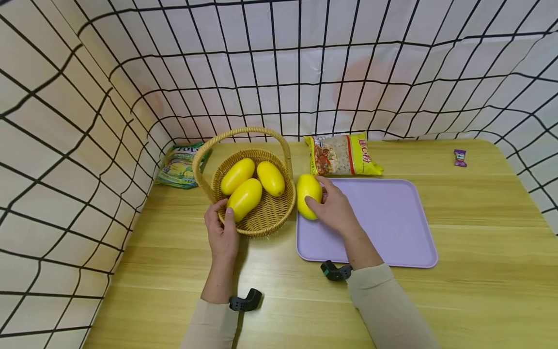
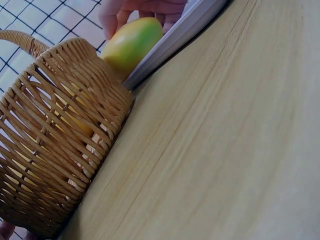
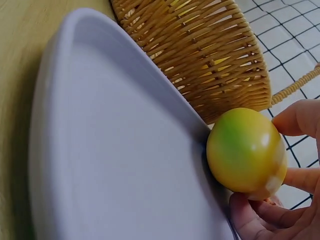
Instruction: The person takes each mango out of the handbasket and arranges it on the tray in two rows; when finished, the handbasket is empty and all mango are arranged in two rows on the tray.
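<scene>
A wicker basket (image 1: 272,220) with an arched handle stands left of centre, three yellow mangoes lying inside it. My left hand (image 1: 223,237) grips its near left rim, thumb over the edge and fingers along the outside. In my right hand (image 1: 334,206) is another mango (image 1: 308,196), pinched between thumb and fingers at the left edge of a lilac tray (image 1: 383,223). The right wrist view shows this mango (image 3: 245,150) with a green patch, close over the tray's rim and beside the basket (image 3: 200,60). Only fingertips of my left hand appear in the left wrist view.
A yellow food packet (image 1: 342,155) lies behind the tray, and a green packet (image 1: 179,167) sits left of the basket. Far right is a small purple wrapped candy (image 1: 459,158). Black wire grid (image 1: 301,72) encloses the wooden table (image 1: 279,295) at the back and sides.
</scene>
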A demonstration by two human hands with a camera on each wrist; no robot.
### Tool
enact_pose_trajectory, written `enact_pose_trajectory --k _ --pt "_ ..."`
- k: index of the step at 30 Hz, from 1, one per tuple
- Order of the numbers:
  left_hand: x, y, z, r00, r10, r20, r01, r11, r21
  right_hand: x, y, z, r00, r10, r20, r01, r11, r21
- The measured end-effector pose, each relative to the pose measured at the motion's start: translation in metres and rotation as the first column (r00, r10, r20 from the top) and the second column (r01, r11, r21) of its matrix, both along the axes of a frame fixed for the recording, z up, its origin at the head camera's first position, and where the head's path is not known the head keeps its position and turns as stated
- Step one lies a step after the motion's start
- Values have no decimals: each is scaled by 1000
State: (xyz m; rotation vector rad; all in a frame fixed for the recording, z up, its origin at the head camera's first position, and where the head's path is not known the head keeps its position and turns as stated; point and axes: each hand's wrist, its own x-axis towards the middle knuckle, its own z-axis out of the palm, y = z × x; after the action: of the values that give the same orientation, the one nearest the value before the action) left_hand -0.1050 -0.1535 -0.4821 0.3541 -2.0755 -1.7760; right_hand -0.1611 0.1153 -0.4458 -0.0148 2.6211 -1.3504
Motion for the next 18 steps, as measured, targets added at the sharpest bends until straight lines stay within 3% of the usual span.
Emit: enact_pose_trajectory --k 18 --pt "-1 -1 -1 1000 9 -15 -9 1000 -19 -3 7 0 999 27 32 -27 1000 7"
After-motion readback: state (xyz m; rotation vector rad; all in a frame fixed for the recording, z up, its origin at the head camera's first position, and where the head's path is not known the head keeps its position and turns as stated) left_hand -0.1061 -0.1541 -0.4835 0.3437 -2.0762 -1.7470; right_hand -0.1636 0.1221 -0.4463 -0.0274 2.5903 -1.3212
